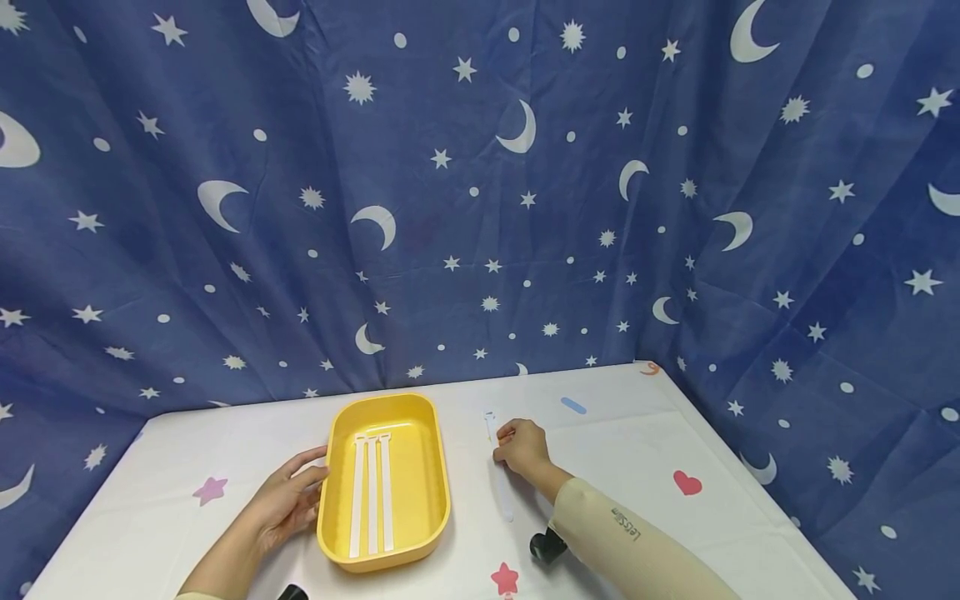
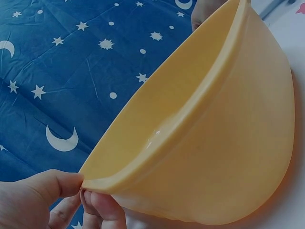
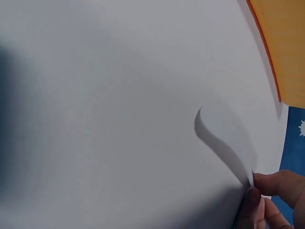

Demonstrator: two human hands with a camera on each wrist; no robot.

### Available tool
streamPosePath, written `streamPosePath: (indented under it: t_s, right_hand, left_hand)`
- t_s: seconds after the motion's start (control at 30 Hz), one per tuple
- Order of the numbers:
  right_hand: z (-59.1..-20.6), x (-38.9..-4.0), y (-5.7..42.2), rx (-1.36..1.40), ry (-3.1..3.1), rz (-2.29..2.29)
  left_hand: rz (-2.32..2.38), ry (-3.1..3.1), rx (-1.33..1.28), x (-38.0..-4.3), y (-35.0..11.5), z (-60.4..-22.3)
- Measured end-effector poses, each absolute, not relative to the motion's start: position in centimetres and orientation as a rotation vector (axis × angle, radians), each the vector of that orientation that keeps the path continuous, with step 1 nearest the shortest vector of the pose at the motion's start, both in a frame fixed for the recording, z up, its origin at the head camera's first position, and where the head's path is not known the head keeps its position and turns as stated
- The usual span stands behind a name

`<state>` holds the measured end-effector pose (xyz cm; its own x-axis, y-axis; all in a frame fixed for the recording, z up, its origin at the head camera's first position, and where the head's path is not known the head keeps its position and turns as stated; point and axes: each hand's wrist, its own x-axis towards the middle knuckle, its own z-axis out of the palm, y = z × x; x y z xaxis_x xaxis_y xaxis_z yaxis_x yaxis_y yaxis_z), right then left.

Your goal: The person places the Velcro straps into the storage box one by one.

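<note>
Hands on the table, one each side of the yellow tray (image 1: 420, 492).

Left hand (image 1: 288, 500): thumb on top of the tray's rim, fingers curled under the lip, so it grips the tray's near-left edge. The left wrist view shows the pinch closely, thumb (image 2: 45, 188) above, fingertips (image 2: 102, 205) below the rim. Just right of this hand, inside the tray, three white strips (image 1: 372, 492) lie flat side by side, lengthwise, their far ends near the tray's far wall.

Right hand (image 1: 519, 447): fingers curled, pinching a fourth white strip (image 1: 501, 492) that lies on the table. The right wrist view shows thumb and fingertip (image 3: 274, 183) nipping one end of the strip (image 3: 224, 138), which curves up off the surface. In the head view the strip runs under the hand, one end past the fingers on the far side, the other trailing toward the person beside the forearm. Tray is just left of this hand, not touching it.

Further out: white table cover (image 1: 637, 450) printed with small shapes, red heart (image 1: 687, 482) right of the right hand, pink star (image 1: 210, 490) left of the left hand, red star (image 1: 505, 577) near the front edge. Blue moon-and-star cloth (image 1: 480, 192) hangs behind and wraps both sides.
</note>
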<state>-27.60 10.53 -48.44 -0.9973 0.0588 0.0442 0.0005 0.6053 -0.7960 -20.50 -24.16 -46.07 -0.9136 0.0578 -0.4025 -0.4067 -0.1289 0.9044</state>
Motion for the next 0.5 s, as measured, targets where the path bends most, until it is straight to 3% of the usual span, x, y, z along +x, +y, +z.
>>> streamPosePath:
  t_s: [0.5]
  right_hand:
    - [-48.22,-28.12,10.56,-0.096,-2.809,1.353]
  left_hand:
    - [2.130,1.821,-0.401,-20.54,-24.18,-46.23]
